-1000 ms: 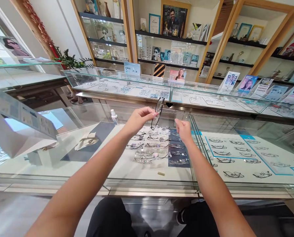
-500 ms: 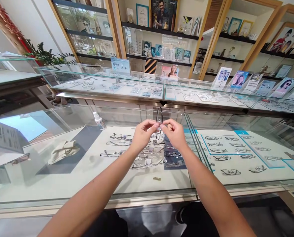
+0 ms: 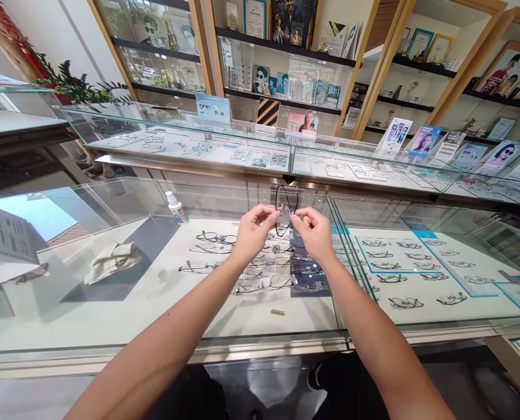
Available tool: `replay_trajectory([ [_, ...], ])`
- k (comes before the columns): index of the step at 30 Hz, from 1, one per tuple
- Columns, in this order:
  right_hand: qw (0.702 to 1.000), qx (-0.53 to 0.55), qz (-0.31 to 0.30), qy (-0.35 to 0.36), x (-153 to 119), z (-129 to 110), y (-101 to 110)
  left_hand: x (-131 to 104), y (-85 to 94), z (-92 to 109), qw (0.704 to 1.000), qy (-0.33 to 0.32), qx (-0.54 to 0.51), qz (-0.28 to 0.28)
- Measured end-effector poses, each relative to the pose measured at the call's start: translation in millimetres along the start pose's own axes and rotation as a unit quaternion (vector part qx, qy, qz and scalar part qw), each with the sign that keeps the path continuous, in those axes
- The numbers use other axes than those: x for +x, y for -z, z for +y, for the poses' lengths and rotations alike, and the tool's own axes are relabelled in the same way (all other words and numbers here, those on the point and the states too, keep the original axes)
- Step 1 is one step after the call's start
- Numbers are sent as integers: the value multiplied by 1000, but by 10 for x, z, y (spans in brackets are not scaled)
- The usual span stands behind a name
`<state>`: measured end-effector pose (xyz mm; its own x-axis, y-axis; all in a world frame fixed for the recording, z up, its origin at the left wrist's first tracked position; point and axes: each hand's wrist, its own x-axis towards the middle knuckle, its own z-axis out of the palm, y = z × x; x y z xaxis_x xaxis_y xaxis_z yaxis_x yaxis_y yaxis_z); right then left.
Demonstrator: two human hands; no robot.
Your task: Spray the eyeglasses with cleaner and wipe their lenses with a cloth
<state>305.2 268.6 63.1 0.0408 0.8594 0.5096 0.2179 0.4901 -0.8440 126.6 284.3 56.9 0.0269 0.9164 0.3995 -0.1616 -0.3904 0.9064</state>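
Above the glass-topped surface (image 3: pixel 155 326), a pair of dark-framed glasses (image 3: pixel 287 210) is held up between both hands, its frame turned on end. The left hand (image 3: pixel 256 230) pinches one side between thumb and fingers; the right hand (image 3: pixel 313 228) pinches the other side. Beneath and beside them lie rows of glasses (image 3: pixel 251 284), seen through the glass. To the left stand a white spray bottle (image 3: pixel 177 209) and, near it, a crumpled cream cloth (image 3: pixel 112 262) over a dark mat (image 3: pixel 155 239). Beyond runs another glass display case (image 3: pixel 190 131).
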Motion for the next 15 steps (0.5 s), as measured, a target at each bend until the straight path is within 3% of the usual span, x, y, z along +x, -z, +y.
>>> replay_trajectory([
  [6, 998, 34, 45, -35, 50, 34, 10, 43, 30, -21, 998, 36, -36, 27],
  [15, 967, 116, 40, -223, 102, 22, 14, 186, 194, -53, 990, 24, -85, 106],
])
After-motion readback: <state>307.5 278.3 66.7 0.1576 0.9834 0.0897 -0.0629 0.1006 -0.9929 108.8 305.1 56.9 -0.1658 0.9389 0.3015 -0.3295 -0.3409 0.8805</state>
